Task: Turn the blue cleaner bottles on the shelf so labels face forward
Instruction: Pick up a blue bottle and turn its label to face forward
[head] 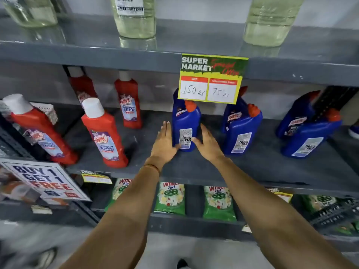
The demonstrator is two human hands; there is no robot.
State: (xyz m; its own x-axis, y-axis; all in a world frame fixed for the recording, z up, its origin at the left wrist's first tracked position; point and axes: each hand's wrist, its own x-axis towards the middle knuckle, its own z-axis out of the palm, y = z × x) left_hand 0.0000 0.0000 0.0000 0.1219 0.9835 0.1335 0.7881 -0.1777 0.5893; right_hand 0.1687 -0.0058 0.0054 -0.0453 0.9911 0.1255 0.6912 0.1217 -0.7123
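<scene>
Three blue cleaner bottles with red caps stand at the front of the grey shelf (252, 167): a left bottle (185, 123), a middle bottle (241, 131) and a right bottle (308, 140). Each shows its white barcode label to me. Behind them stand more blue bottles (232, 115) with their brand labels visible. My left hand (164, 141) lies flat against the left bottle's left side. My right hand (208, 142) is at its right side. On both hands the fingers are straight and the thumbs touch the bottle's lower front.
Red cleaner bottles (104, 133) stand on the same shelf to the left. A yellow price sign (211, 78) hangs from the shelf above, covering the blue bottles' tops. Green detergent packets (171, 199) fill the shelf below. Clear bottles (136, 18) stand on the top shelf.
</scene>
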